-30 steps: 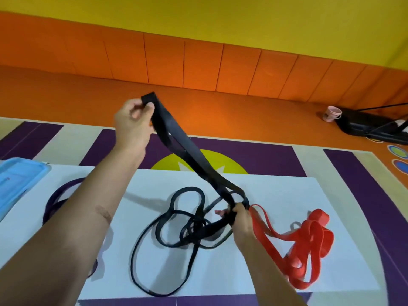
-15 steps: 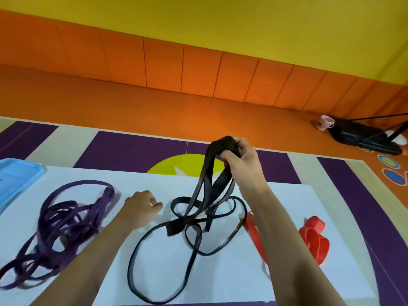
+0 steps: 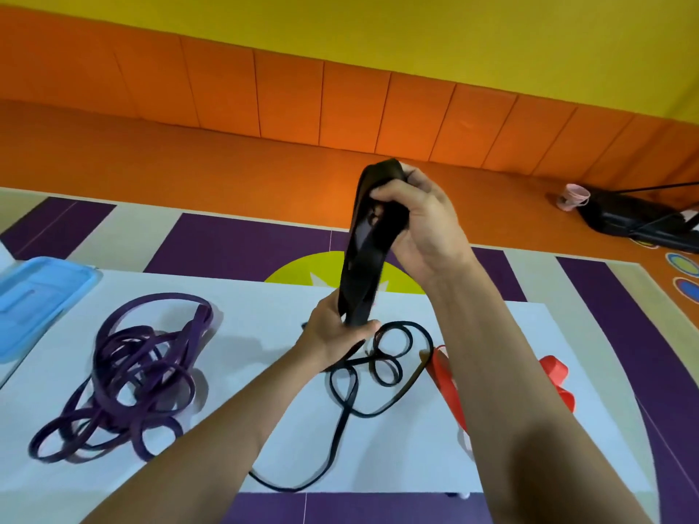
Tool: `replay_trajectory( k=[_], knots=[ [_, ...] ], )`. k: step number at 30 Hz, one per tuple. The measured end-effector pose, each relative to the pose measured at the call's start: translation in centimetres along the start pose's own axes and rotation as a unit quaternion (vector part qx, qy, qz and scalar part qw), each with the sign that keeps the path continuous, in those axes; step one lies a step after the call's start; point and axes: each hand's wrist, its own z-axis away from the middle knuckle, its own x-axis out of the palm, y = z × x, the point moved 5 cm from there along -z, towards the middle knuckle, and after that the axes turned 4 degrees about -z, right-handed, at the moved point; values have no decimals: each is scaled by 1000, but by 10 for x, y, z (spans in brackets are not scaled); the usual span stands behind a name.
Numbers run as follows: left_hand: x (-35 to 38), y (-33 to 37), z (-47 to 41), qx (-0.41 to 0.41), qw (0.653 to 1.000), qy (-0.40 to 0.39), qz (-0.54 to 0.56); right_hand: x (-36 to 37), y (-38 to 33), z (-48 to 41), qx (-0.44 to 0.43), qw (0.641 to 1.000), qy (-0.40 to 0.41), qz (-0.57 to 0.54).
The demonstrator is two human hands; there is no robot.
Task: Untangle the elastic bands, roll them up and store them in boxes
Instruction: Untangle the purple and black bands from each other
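Ahead of me a yellow wall (image 3: 378, 32) rose above orange padded panels (image 3: 287, 96) and an orange floor strip (image 3: 189, 160). Under my white table (image 3: 416, 448) lay a mat (image 3: 234, 243) striped purple and cream, with a yellow disc (image 3: 302, 270). A pink cup (image 3: 575, 195) stood far right, beside a black stand base (image 3: 624, 217).

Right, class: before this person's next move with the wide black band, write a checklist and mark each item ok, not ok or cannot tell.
1. Right hand grips the wide black band at its top: ok.
2. Left hand holds its lower end: ok.
3. Wide black band free of the thin black band on the white sheet: cannot tell, because the left hand hides where they meet.
4. Purple bands untangled: not ok, a tangled heap.
5. Box ready: cannot tell, only a blue lid shows at the left edge.
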Motion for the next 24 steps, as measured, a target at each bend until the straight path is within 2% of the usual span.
replay_trajectory(
  k=[5, 8, 10, 13, 15, 17, 20, 24],
  knots=[
    [-6, -22, 10, -2, 990, -41, -136, -81, 17, -13, 20, 979, 183, -85],
    [-16, -42, 15, -35, 987, -50, -151, -136, 47, -7, 71, 958, 273, -51],
    [-21, -49, 17, -53, 990, -39, -123, -169, 75, -1, 129, 939, 319, 25],
    [-30, -47, 18, -50, 998, -14, -43, -200, 121, 10, 254, 906, 318, 120],
    [-30, -42, 20, -48, 997, -54, 19, -203, 139, 12, 291, 895, 298, 158],
    [-30, -37, 21, -41, 996, -77, 17, -199, 143, 7, 292, 883, 297, 218],
    [-39, -34, 18, -14, 997, -20, -71, -199, 147, -4, 293, 853, 318, 294],
    [-57, -27, 28, -1, 993, 73, -93, -210, 170, 3, 232, 870, 318, 298]
  ],
)
